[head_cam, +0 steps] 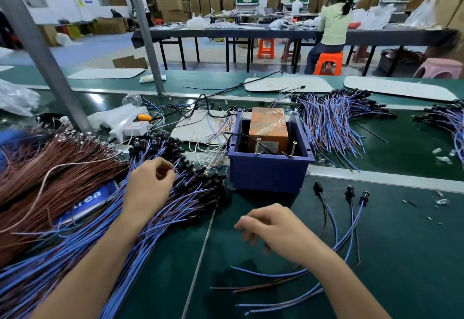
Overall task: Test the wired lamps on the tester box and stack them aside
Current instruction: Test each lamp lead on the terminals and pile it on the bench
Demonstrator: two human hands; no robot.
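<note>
The tester box is a blue bin (pixel 268 175) with an orange block (pixel 270 128) inside and two upright screws (pixel 258 146) at its front rim. Left of it lies a big pile of blue-wired lamps (pixel 195 190) with black heads. My left hand (pixel 150 188) is in that pile, fingertips pinching one lamp's wire near its head. My right hand (pixel 273 228) hovers in front of the box with loosely curled fingers, and I see nothing in it. Three wired lamps (pixel 350 194) lie on the mat to the right, their wires running under my right wrist.
Brown wires (pixel 50 168) are heaped at far left. Behind the box to the right lie more lamp bundles (pixel 334 120). A thin metal rod (pixel 200 256) lies between my arms. A white power strip (pixel 128 125) and a slanted metal post (pixel 45 50) stand at back left.
</note>
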